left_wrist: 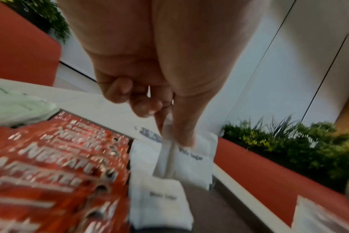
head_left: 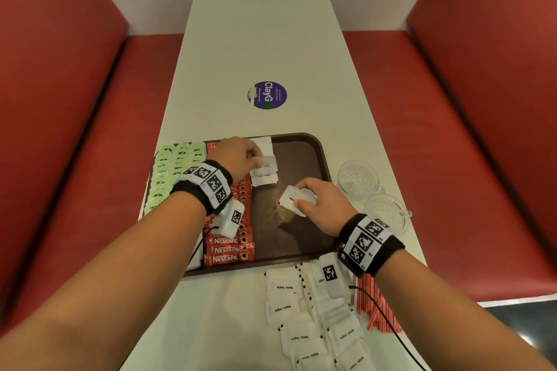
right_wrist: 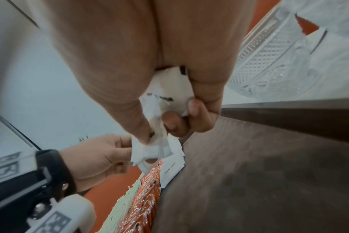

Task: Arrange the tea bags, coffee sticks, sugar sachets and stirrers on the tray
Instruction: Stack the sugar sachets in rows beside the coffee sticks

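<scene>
A long white worktop (head_left: 262, 39) runs between two red bench seats (head_left: 90, 135) and carries a brown tray (head_left: 304, 159) at its near end. On the tray's left side, pale green tea bags (head_left: 168, 172) lie in overlapping columns; just beside them on the right, red coffee sticks (head_left: 229, 250) marked "Nescafé" form one overlapping column. White sugar sachets (head_left: 263, 173) lie in a short column touching the coffee sticks' right edge, at the tray's far end; the rest of the tray floor right of them is bare.

The left hand (head_left: 238, 156) reaches over the coffee sticks, thumb and forefinger pinching one sugar sachet (left_wrist: 167, 157) by its edge just above the laid column, the other fingers curled into the palm. The left wrist view shows this sachet hanging edge-on over the flat ones, though blurred.

The right hand (head_left: 319, 205) hovers over the tray's middle, fingers curled round a small bunch of sachets (head_left: 294, 199), thumb pressed on the top one.

Off the tray, on the near worktop, a loose heap of sachets printed "White Sugar" (head_left: 316, 325) lies partly under the right wrist; red-and-white striped stirrers (head_left: 373, 304) lie in a bundle just right of it. Two cut-glass cups (head_left: 358, 178) stand right of the tray. A round purple "ClayGo" sticker (head_left: 267, 95) sits mid-worktop.
</scene>
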Demonstrator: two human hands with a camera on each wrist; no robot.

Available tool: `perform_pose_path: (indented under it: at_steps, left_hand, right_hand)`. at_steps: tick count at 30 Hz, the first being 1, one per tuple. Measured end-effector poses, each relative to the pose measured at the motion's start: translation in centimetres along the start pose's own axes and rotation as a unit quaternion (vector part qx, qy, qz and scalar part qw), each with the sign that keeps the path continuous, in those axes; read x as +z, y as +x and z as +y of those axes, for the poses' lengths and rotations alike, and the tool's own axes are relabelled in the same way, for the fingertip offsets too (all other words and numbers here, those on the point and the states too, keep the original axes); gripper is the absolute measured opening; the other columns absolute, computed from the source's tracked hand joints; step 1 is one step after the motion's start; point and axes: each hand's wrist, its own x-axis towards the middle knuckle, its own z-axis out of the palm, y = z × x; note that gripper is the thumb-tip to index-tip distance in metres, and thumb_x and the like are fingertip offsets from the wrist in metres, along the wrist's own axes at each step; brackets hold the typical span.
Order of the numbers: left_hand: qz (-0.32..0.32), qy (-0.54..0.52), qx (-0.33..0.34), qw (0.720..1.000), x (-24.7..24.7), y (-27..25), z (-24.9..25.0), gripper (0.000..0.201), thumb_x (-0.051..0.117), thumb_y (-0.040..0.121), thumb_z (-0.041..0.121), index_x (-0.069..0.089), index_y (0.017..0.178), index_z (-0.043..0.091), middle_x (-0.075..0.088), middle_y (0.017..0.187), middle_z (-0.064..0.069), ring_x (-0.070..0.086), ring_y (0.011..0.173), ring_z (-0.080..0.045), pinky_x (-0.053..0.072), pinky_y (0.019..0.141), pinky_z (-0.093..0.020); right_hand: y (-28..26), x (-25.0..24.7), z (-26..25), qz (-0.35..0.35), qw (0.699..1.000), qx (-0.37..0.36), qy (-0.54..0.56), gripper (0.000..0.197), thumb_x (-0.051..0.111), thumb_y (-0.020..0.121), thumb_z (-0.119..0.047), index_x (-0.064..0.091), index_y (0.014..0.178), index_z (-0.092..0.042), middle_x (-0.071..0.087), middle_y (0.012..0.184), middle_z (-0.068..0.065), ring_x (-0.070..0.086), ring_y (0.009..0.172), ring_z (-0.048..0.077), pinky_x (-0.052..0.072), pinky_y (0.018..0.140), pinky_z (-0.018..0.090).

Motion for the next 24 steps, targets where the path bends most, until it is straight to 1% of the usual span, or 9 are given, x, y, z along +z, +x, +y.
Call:
perform_pose_path:
  at_steps: [2, 4, 7, 9, 12, 15, 17, 20, 24]
  left_hand:
    - [-0.057, 0.036, -0.009, 0.998, 1.0, 0.5, -0.2, 0.008, 0.072, 0.088, 0.032, 0.071, 0.089, 0.024, 0.065, 0.086, 0.006, 0.061, 0.084, -0.013, 0.039, 0.064, -0.023]
    - [-0.082, 0.055, -0.015, 0.995, 1.9, 0.7, -0.1, 0.011, 0.073, 0.088, 0.032, 0.073, 0.094, 0.022, 0.065, 0.086, 0.007, 0.062, 0.086, -0.014, 0.044, 0.069, -0.024]
    - [-0.071, 0.068, -0.028, 0.995, 2.6, 1.2, -0.1, 0.011, 0.074, 0.087, 0.031, 0.074, 0.093, 0.021, 0.068, 0.092, 0.004, 0.062, 0.089, -0.015, 0.049, 0.078, -0.027]
    - [-0.058, 0.074, -0.043, 0.995, 2.7, 1.4, -0.4, 0.013, 0.076, 0.085, 0.034, 0.072, 0.091, 0.023, 0.068, 0.096, 0.003, 0.062, 0.090, -0.016, 0.052, 0.080, -0.030]
    - [-0.046, 0.077, -0.038, 0.995, 2.9, 1.4, -0.7, 0.023, 0.078, 0.081, 0.039, 0.068, 0.097, 0.026, 0.066, 0.100, 0.004, 0.061, 0.094, -0.016, 0.053, 0.085, -0.034]
    - [-0.058, 0.071, -0.003, 0.996, 3.1, 1.0, -0.5, 0.028, 0.080, 0.078, 0.040, 0.067, 0.098, 0.026, 0.063, 0.101, 0.005, 0.060, 0.095, -0.016, 0.053, 0.086, -0.034]
    - [-0.081, 0.110, 0.019, 0.990, 3.3, 0.7, -0.2, 0.028, 0.080, 0.079, 0.039, 0.068, 0.102, 0.027, 0.062, 0.106, 0.004, 0.059, 0.098, -0.017, 0.051, 0.088, -0.033]
    - [-0.097, 0.151, 0.023, 0.984, 3.4, 0.7, -0.2, 0.029, 0.078, 0.082, 0.036, 0.069, 0.108, 0.026, 0.063, 0.113, 0.002, 0.059, 0.103, -0.019, 0.050, 0.090, -0.031]
    - [-0.097, 0.128, 0.027, 0.987, 3.0, 0.6, -0.1, 0.028, 0.068, 0.089, 0.043, 0.070, 0.109, 0.023, 0.067, 0.112, 0.001, 0.060, 0.101, -0.018, 0.049, 0.087, -0.031]
  right_hand:
    - [0.0, 0.1, 0.0, 0.006, 1.000, 0.000, -0.002, 0.017, 0.066, 0.093, -0.026, 0.062, 0.110, -0.023, 0.065, 0.104, -0.004, 0.060, 0.096, 0.014, 0.048, 0.080, 0.026]
    - [0.0, 0.1, 0.0, 0.011, 1.000, -0.001, 0.000, 0.013, 0.066, 0.094, -0.029, 0.062, 0.106, -0.025, 0.065, 0.100, -0.005, 0.061, 0.092, 0.014, 0.050, 0.081, 0.029]
    - [0.1, 0.3, 0.0, 0.013, 1.000, -0.001, 0.007, 0.011, 0.065, 0.093, -0.029, 0.062, 0.103, -0.025, 0.066, 0.097, -0.005, 0.061, 0.090, 0.014, 0.052, 0.081, 0.032]
    - [0.0, 0.4, 0.1, 0.014, 1.000, 0.000, 0.010, 0.009, 0.065, 0.094, -0.029, 0.061, 0.102, -0.026, 0.064, 0.098, -0.006, 0.060, 0.091, 0.013, 0.051, 0.081, 0.031]
    - [0.0, 0.4, 0.3, 0.017, 1.000, 0.001, 0.015, 0.008, 0.063, 0.095, -0.029, 0.059, 0.101, -0.028, 0.063, 0.097, -0.007, 0.060, 0.089, 0.012, 0.050, 0.077, 0.027]
    - [0.1, 0.4, 0.3, 0.015, 1.000, 0.004, 0.023, 0.013, 0.063, 0.096, -0.029, 0.062, 0.108, -0.023, 0.066, 0.100, -0.005, 0.062, 0.091, 0.012, 0.053, 0.079, 0.029]
    - [0.3, 0.5, 0.3, 0.015, 1.000, 0.006, 0.022, 0.017, 0.063, 0.096, -0.030, 0.064, 0.111, -0.022, 0.067, 0.102, -0.005, 0.062, 0.093, 0.012, 0.054, 0.082, 0.032]
    - [0.5, 0.6, 0.0, 0.016, 1.000, 0.007, 0.017, 0.019, 0.062, 0.097, -0.030, 0.063, 0.114, -0.020, 0.068, 0.106, -0.003, 0.062, 0.096, 0.014, 0.053, 0.085, 0.032]
    - [0.5, 0.6, -0.3, 0.014, 1.000, 0.008, 0.015, 0.020, 0.061, 0.098, -0.030, 0.063, 0.115, -0.020, 0.067, 0.107, -0.003, 0.062, 0.097, 0.014, 0.053, 0.086, 0.032]
